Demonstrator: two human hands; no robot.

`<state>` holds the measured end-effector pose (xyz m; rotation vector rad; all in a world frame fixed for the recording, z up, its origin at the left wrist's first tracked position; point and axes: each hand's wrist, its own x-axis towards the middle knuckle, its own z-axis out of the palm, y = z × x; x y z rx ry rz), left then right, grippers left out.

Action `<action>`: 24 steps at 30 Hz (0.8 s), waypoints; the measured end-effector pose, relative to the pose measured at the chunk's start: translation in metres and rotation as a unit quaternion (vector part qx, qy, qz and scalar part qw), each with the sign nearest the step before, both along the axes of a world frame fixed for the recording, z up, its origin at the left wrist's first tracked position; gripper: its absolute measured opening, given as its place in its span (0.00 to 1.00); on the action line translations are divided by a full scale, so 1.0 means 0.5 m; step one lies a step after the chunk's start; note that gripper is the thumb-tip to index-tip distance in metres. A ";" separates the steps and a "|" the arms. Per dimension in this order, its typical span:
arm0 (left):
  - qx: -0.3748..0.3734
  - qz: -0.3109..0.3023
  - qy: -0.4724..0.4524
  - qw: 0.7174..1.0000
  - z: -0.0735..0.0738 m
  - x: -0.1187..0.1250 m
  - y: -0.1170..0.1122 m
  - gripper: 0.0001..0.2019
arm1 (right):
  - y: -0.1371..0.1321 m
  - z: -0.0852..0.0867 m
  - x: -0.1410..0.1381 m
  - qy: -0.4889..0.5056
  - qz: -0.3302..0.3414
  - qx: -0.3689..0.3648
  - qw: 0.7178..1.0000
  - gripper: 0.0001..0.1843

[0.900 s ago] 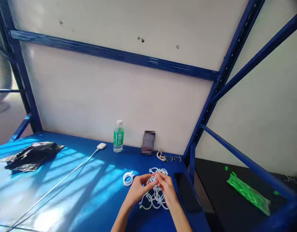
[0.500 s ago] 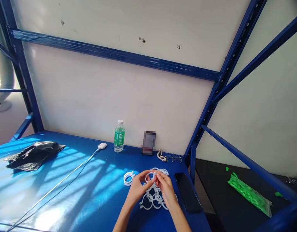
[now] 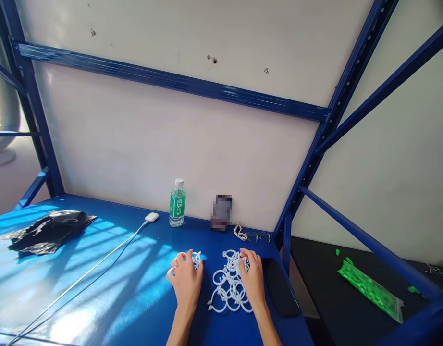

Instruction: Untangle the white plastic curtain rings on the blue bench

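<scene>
My left hand (image 3: 185, 276) is at the small stack of white plastic rings (image 3: 196, 260), its bent fingers and thumb around it. The fingers partly hide the stack, and I cannot tell which ring is gripped. To the right, a loose pile of white rings with small knobs (image 3: 227, 288) lies spread on the blue tabletop. My right hand (image 3: 252, 274) reaches over the upper right of this pile, thumb and fingers apart, with rings showing in the gap. No ring is lifted clear of the pile there.
A black phone (image 3: 282, 290) lies right of my right hand. Behind are a water bottle (image 3: 177, 206), a propped blurred object (image 3: 221, 214) and glasses (image 3: 258, 237). A white cable (image 3: 99, 262) and black plastic bag (image 3: 50, 233) lie left. Blue posts (image 3: 304, 173) frame the table.
My hands were together above the pile, holding a white ring. They have parted: the left moved left to the small stack, the right settled at the pile's right side.
</scene>
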<state>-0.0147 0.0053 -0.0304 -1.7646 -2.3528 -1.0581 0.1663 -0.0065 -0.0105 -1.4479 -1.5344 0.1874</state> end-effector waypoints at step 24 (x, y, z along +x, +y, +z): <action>0.089 -0.131 -0.125 0.979 0.002 0.004 0.015 0.17 | -0.006 0.015 -0.009 0.072 0.068 0.023 0.995 0.14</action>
